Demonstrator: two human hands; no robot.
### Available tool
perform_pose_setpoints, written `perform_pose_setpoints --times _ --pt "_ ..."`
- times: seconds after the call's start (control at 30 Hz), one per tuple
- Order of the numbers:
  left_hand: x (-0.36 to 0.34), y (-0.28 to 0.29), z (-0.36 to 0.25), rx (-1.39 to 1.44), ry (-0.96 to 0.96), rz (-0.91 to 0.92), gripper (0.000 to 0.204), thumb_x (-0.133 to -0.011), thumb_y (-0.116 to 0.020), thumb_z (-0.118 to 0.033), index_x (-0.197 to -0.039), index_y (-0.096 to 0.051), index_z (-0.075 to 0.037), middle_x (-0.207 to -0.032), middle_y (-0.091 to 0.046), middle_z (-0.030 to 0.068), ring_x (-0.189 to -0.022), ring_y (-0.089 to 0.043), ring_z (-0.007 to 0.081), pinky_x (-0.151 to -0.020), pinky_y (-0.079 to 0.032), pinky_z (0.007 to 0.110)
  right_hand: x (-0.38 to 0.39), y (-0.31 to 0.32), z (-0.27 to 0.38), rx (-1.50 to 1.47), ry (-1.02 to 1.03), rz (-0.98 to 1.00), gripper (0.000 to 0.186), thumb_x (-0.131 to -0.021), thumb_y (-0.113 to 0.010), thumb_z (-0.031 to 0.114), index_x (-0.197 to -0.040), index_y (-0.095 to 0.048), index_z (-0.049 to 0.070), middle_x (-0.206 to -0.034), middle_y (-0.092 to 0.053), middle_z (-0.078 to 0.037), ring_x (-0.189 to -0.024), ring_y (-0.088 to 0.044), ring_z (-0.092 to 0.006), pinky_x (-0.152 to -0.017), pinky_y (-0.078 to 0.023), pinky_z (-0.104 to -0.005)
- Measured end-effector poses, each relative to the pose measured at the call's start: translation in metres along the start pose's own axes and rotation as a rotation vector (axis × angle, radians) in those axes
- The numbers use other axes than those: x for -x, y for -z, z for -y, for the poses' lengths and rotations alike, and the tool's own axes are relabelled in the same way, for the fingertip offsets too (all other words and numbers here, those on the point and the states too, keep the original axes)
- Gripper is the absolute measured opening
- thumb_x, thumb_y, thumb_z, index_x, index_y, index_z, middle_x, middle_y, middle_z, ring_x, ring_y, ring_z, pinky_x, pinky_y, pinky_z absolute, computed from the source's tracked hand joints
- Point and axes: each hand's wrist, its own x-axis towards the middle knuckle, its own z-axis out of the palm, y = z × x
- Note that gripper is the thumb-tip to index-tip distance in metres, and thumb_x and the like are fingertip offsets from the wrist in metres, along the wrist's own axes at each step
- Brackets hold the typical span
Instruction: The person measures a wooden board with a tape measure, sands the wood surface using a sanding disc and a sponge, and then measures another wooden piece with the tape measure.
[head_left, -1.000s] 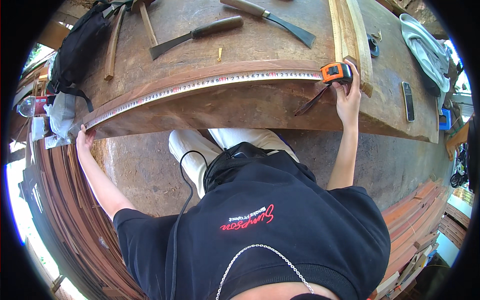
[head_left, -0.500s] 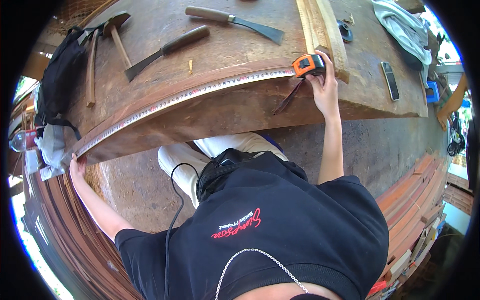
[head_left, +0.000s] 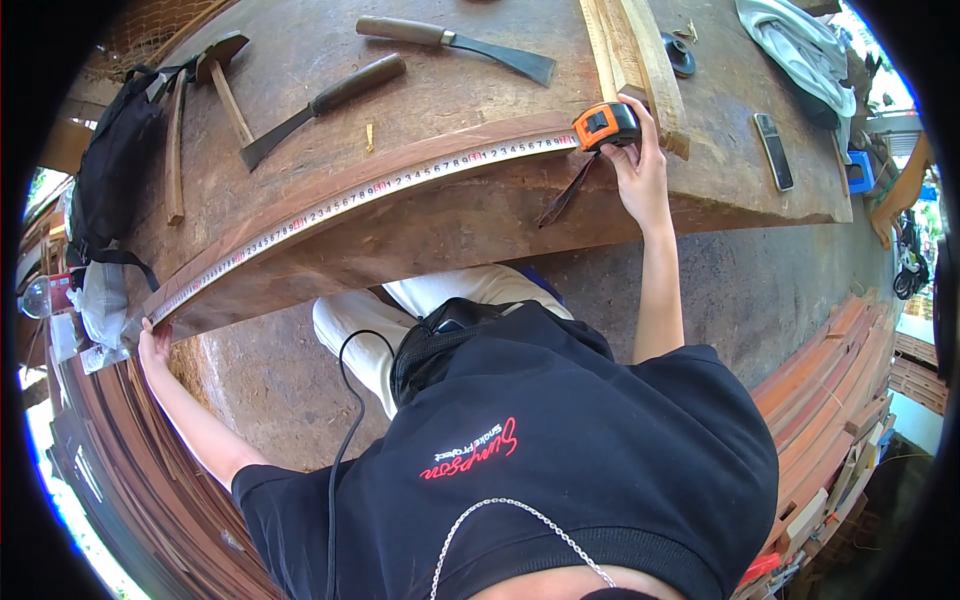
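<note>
A tape measure with an orange and black case [head_left: 597, 127] sits in my right hand [head_left: 643, 170], fingers wrapped around it at the right. Its white blade [head_left: 380, 187] runs out leftward along a reddish-brown wooden strip [head_left: 430, 141] by the workbench's front edge. A dark wrist strap [head_left: 568, 195] dangles from the case. Far to the left, my left hand [head_left: 155, 345] is closed at the blade's end, fingertips pinched there by the strip's corner. The exact grip on the end hook is too small to make out.
On the workbench [head_left: 480, 95] lie two wood-handled chisels [head_left: 500, 58] [head_left: 300, 118], a hammer [head_left: 228, 90], a phone [head_left: 773, 152] and pale wood lengths [head_left: 640, 70]. A black bag [head_left: 110, 180] lies at the left, a grey cloth [head_left: 800, 50] at the right. Stacked boards [head_left: 830, 370] flank me.
The whole view has shifted slightly, so things appear a little further left. Both hands and the stretched tape keep the same places against the wood.
</note>
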Motion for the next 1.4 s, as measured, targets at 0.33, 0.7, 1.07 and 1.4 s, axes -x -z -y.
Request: perform_pose_setpoints --times 0.33,0.7,1.07,1.4 --pt "0.006 -0.008 0.003 0.009 -0.003 0.041 0.047 -0.087 -0.064 -0.041 -0.111 -0.058 0.000 -0.104 -0.063 0.0123 -0.097 -0.061 0.0250 -0.092 -0.051 0.037 0.000 0.002 0.000 0.019 -0.021 -0.002 0.056 -0.084 -0.064 -0.001 -0.134 -0.042 0.012 -0.114 -0.059 -0.010 -0.102 -0.059 -0.0159 -0.089 -0.049 -0.0318" --pt "0.023 -0.012 0.004 0.027 -0.030 0.046 0.047 -0.089 -0.062 -0.039 -0.113 -0.056 0.000 -0.106 -0.060 0.0128 -0.097 -0.060 0.0252 -0.091 -0.050 0.036 0.001 0.001 0.001 -0.008 0.003 0.005 0.056 -0.084 -0.061 -0.007 -0.134 -0.041 0.009 -0.115 -0.056 -0.010 -0.104 -0.057 -0.0153 -0.093 -0.048 -0.0319" --pt "0.044 -0.020 0.000 -0.025 -0.023 -0.013 0.039 -0.089 -0.063 -0.037 -0.105 -0.058 -0.002 -0.096 -0.065 0.0140 -0.087 -0.066 0.0244 -0.082 -0.055 0.037 0.001 -0.002 0.006 0.007 0.004 0.018 0.053 -0.087 -0.061 0.000 -0.135 -0.040 0.009 -0.115 -0.055 -0.009 -0.105 -0.056 -0.0135 -0.095 -0.047 -0.0315" --pt "0.058 -0.025 -0.002 -0.088 -0.028 -0.022 0.039 -0.088 -0.064 -0.038 -0.102 -0.058 -0.002 -0.095 -0.067 0.0124 -0.090 -0.067 0.0234 -0.082 -0.053 0.036 -0.001 -0.001 0.001 0.007 0.014 0.036 0.055 -0.087 -0.064 0.010 -0.136 -0.039 0.008 -0.125 -0.052 -0.008 -0.110 -0.054 -0.0155 -0.097 -0.044 -0.0324"
